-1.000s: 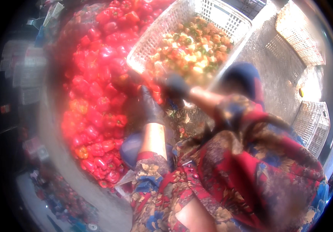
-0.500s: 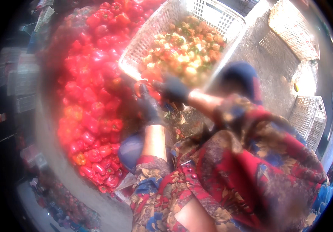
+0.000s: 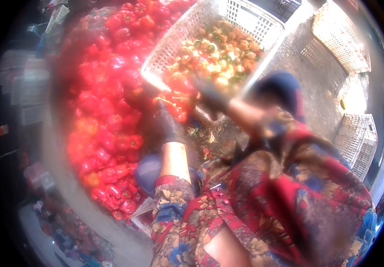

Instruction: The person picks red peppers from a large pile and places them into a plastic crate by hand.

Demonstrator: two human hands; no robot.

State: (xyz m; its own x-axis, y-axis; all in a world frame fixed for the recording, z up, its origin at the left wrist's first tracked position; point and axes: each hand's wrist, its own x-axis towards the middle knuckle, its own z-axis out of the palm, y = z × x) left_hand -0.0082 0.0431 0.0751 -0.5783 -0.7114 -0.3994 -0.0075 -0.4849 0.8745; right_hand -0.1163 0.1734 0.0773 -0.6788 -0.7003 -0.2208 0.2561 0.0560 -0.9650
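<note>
On the left is a big heap of shiny red peppers (image 3: 105, 104). Next to it, the left hand (image 3: 169, 125), in a dark glove, holds a red pepper (image 3: 170, 108) with its fingers closed on the edge. That pepper is in front of the near corner of a white basket (image 3: 154, 81), which has small orange and green bits (image 3: 230, 46) inside. The right hand (image 3: 213, 95), dark-gloved too, is just beside the pepper; it is blurry, so I can't tell how its fingers are. Farther right are two white crates (image 3: 341, 38) on the wet-looking ground (image 3: 310, 93).
</note>
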